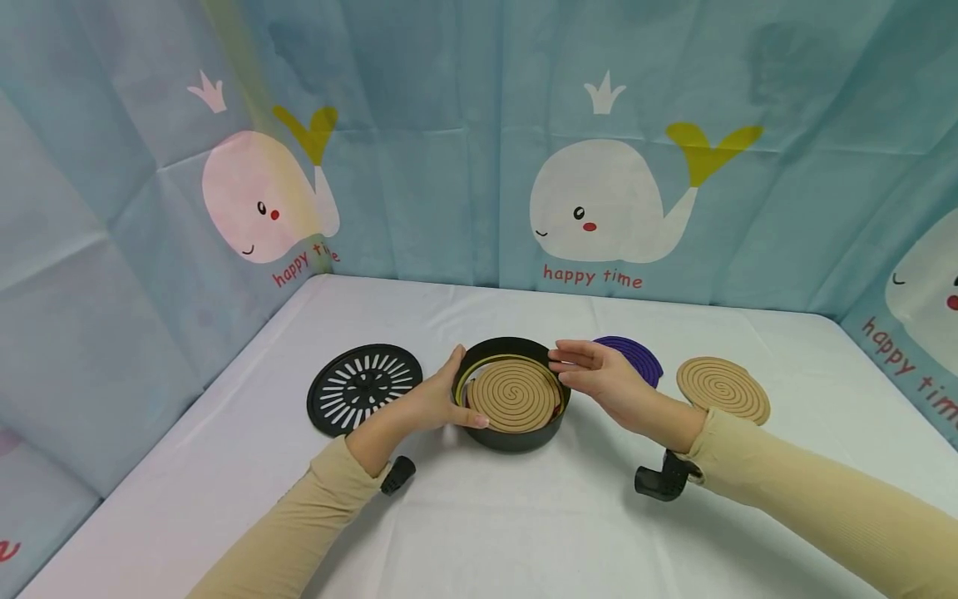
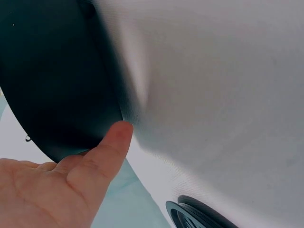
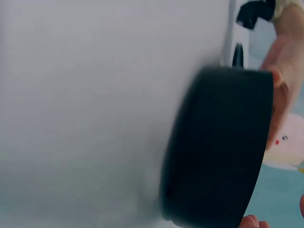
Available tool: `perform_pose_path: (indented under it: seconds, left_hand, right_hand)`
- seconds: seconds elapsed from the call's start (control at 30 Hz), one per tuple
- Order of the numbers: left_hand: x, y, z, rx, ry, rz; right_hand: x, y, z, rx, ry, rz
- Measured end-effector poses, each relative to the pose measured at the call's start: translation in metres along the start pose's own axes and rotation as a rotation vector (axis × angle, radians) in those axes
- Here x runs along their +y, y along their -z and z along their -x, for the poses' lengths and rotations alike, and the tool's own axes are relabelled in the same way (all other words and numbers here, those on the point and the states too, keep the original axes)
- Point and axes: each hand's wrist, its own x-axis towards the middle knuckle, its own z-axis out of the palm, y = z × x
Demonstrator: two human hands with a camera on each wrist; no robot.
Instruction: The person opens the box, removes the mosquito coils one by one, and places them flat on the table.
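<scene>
The left hand (image 1: 434, 399) curls its fingers (image 1: 455, 363) round the near-left wall of the black round tin (image 1: 516, 437), thumb on the rim. The right hand (image 1: 602, 378) lies with straight fingers over the tin's far-right rim. A tan coil (image 1: 513, 394) sits inside the tin at mid-desk (image 1: 524, 516). A slotted black lid (image 1: 363, 388) lies left; a purple coil (image 1: 636, 356) and second tan coil (image 1: 723, 388) lie right.

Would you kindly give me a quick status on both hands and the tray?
Left hand grips black tray rim. Right hand flat over far rim. Tan coil inside. Nothing obstructing.
</scene>
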Motion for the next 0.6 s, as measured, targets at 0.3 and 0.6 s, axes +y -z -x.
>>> perform_pose_path:
  seconds: [0.3,0.6]
  left_hand:
    - [-0.001,0.0,0.0,0.002,-0.007,0.008]
    - [-0.002,0.0,-0.001,0.002,-0.013,0.012]
  right_hand:
    - [-0.001,0.001,-0.025,-0.059,-0.064,-0.007]
    - [0.001,-0.004,-0.044,-0.065,-0.09,0.083]
